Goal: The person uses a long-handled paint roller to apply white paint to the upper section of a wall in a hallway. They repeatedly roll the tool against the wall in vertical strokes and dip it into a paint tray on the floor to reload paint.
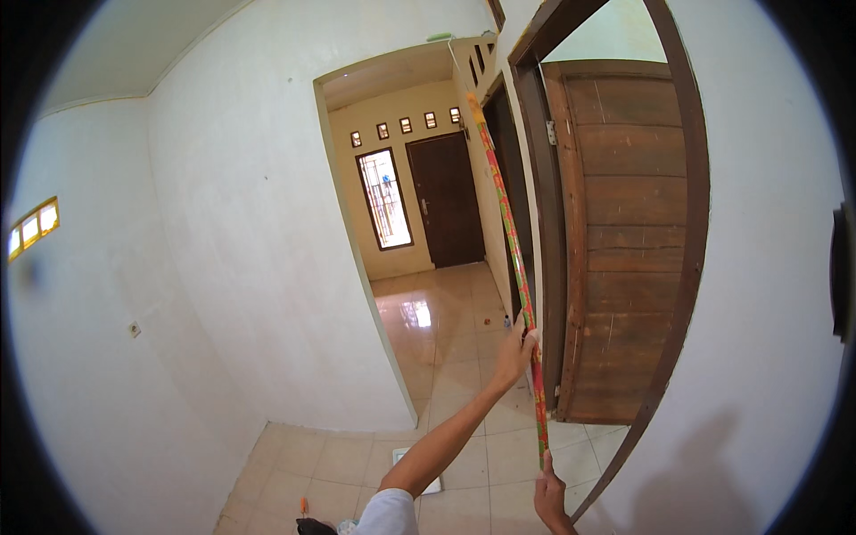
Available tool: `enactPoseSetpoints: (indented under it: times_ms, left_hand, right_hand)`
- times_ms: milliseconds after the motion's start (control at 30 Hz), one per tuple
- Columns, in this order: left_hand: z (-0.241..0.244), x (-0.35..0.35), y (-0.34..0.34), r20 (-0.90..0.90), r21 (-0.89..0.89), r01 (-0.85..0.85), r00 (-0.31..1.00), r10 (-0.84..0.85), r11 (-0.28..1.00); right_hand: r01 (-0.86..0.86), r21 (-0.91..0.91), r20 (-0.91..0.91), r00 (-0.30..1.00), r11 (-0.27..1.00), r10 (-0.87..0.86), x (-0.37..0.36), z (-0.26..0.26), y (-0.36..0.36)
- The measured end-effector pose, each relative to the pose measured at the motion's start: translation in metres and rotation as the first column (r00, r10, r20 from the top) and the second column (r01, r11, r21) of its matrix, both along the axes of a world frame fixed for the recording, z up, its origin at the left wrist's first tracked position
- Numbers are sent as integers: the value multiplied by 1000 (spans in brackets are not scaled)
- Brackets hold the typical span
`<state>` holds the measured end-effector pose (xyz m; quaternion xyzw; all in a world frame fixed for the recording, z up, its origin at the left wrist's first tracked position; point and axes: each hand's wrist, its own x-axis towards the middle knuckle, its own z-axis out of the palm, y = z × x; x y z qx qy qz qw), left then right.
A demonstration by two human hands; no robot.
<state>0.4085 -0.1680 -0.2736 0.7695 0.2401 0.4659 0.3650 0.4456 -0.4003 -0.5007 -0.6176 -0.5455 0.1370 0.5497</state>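
Note:
A long pole with a red and green patterned covering runs up from my hands, with a paint roller at its far end. The roller is at the top edge of the opening in the white wall. My left hand is closed around the pole's middle part. Lower down, my right hand grips the pole near its bottom end. Part of a white tray shows on the floor behind my left arm.
A brown door frame with an open wooden door stands close on the right. An orange-handled tool and a black object lie on the tiled floor. A small bottle stands beyond the opening.

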Motion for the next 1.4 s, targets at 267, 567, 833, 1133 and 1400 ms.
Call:
enactPoseSetpoints:
  times_ms: [267,567,833,1133,1400]
  left_hand:
    - [-8,6,-9,33,-7,40,999,-40,999]
    - [76,27,30,197,124,72,976,-95,990]
    - [159,27,34,248,147,57,964,-93,987]
    - [225,1,17,169,224,-36,986,-2,974]
    - [265,-12,33,144,454,-123,988,64,883]
  right_hand:
    - [113,394,65,986,912,-150,7,-49,11]
    - [34,170,95,994,985,-50,22,93,17]
    - [47,231,125,989,972,-78,14,212,43]
    - [70,215,133,986,974,-100,-4,310,72]
    - [108,314,220,958,943,-183,-7,385,106]
